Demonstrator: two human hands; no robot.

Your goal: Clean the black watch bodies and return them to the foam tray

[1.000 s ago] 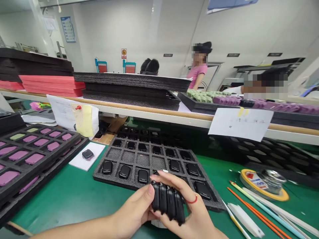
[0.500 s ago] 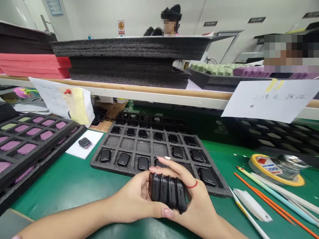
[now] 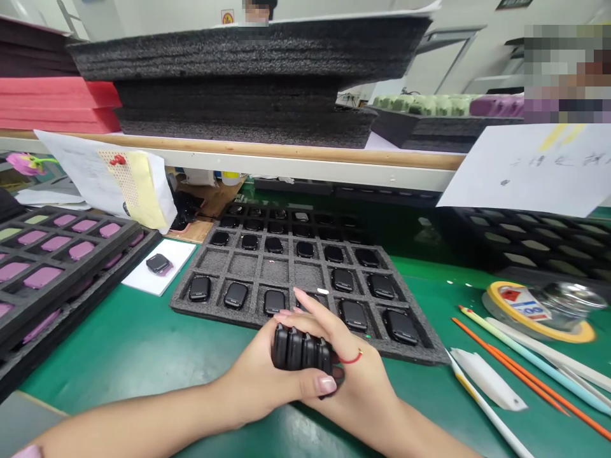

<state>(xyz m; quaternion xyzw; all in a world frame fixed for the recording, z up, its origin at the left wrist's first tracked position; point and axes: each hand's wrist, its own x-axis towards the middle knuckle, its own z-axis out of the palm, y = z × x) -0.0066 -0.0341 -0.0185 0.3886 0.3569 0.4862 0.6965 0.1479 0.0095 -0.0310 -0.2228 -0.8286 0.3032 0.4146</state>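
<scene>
Several black smartwatch cases [image 3: 302, 350] stand side by side in a row between my two hands, their edges facing me. My left hand [image 3: 260, 375] is closed round the left end, its thumb laid across the near side. My right hand [image 3: 356, 366] grips the right end, with one finger stretched out over the tray; a red string circles that finger. Just beyond lies a black foam tray [image 3: 308, 275] with watch cases in many of its compartments and several bare ones in one row. A single watch case [image 3: 158, 263] rests on a white pad [image 3: 138, 278] left of the tray.
Foam trays with purple and green pieces [image 3: 62, 254] are stacked at left. A roll of yellow tape [image 3: 537, 315], orange sticks [image 3: 506, 362] and a white tube [image 3: 489, 380] lie at right. Over the bench runs a shelf [image 3: 267, 156] bearing black foam sheets [image 3: 238, 83].
The row of watch cases and both hands have shifted slightly left. My right thumb side and fingers press closer round the row. The view has tilted down a little.
</scene>
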